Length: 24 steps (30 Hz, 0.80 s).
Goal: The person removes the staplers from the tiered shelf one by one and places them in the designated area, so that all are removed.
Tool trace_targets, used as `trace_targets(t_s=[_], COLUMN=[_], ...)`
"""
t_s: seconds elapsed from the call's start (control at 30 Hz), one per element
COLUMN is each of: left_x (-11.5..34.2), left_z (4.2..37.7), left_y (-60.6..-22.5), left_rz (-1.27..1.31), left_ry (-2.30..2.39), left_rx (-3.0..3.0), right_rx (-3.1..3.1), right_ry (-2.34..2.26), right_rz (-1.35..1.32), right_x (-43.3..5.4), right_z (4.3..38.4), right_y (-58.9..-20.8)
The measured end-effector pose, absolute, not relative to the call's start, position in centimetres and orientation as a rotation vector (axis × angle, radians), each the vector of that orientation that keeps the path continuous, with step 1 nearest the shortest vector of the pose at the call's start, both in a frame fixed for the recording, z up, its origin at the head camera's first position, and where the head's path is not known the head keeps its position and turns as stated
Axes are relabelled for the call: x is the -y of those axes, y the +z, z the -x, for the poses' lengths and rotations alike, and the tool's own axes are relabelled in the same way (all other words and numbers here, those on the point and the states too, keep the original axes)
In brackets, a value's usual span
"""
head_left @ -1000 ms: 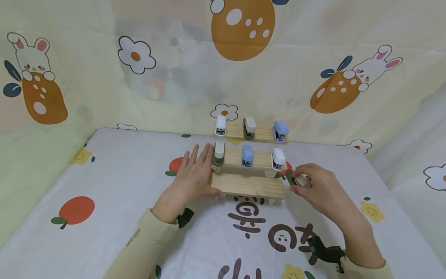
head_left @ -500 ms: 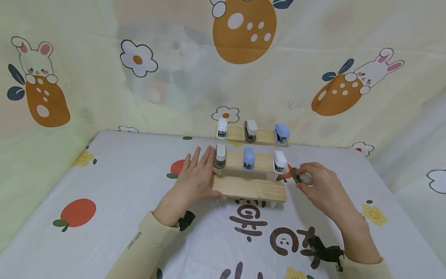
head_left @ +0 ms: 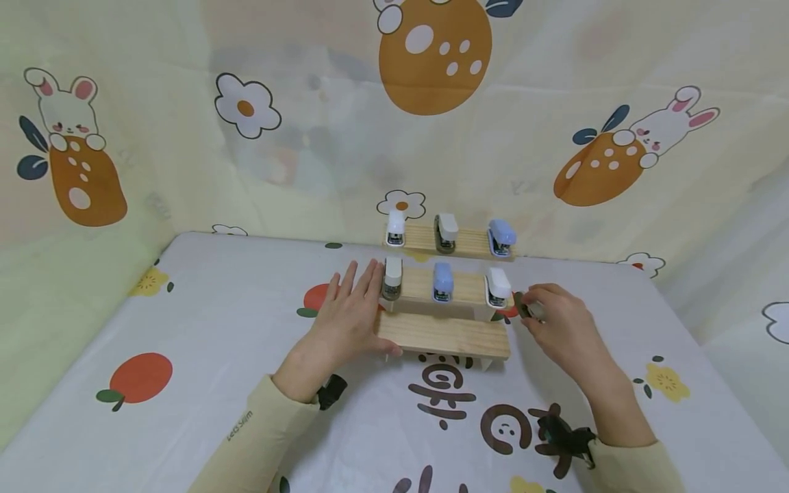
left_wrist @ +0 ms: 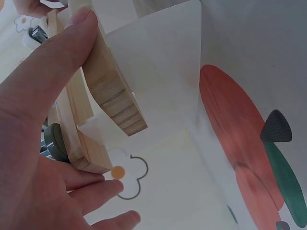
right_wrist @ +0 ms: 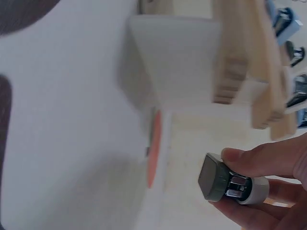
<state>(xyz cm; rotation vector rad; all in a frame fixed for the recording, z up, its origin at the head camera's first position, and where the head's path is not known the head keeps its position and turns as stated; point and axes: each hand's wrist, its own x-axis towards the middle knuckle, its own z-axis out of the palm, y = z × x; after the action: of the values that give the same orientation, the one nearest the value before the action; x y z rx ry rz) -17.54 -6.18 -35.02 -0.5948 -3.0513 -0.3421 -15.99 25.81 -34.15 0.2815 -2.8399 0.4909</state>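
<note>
My right hand (head_left: 567, 332) pinches a small stapler (right_wrist: 230, 182), dark green below and pale on top, between thumb and fingers. It hangs just right of a wooden three-step rack (head_left: 444, 334). At the rack's left end lies my left hand (head_left: 345, 318), fingers straight and spread. Its thumb (left_wrist: 72, 40) rests on the lowest plank, while the other fingers reach past the middle plank's end. On that middle plank stand a grey-and-green stapler (head_left: 392, 279), a blue stapler (head_left: 442, 281) and a white stapler (head_left: 497, 287). The lowest plank bears nothing.
The top plank (head_left: 471, 239) carries a white stapler (head_left: 396, 228), a grey-and-green stapler (head_left: 446, 233) and a blue stapler (head_left: 502, 237). A patterned cloth (head_left: 216, 329) covers the table, and a printed curtain (head_left: 333, 157) hangs close behind the rack. White side panels (left_wrist: 158, 57) support the planks.
My right hand has moved slightly toward the rack with the stapler, tilting it a little. The left hand keeps its place on the rack. The head view has shifted slightly.
</note>
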Motion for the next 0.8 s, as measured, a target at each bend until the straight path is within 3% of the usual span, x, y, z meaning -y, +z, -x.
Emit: trace_targets(t_s=[0.8], left_x=[6.2], left_z=[17.6], left_y=[-35.1], left_rz=[0.585], left_ry=[-0.35], left_rx=[3.057], right_rx=[2.929], right_ry=[0.402], right_rz=[-0.364], right_x=[-25.8], right_z=[19.5], right_y=[-36.7])
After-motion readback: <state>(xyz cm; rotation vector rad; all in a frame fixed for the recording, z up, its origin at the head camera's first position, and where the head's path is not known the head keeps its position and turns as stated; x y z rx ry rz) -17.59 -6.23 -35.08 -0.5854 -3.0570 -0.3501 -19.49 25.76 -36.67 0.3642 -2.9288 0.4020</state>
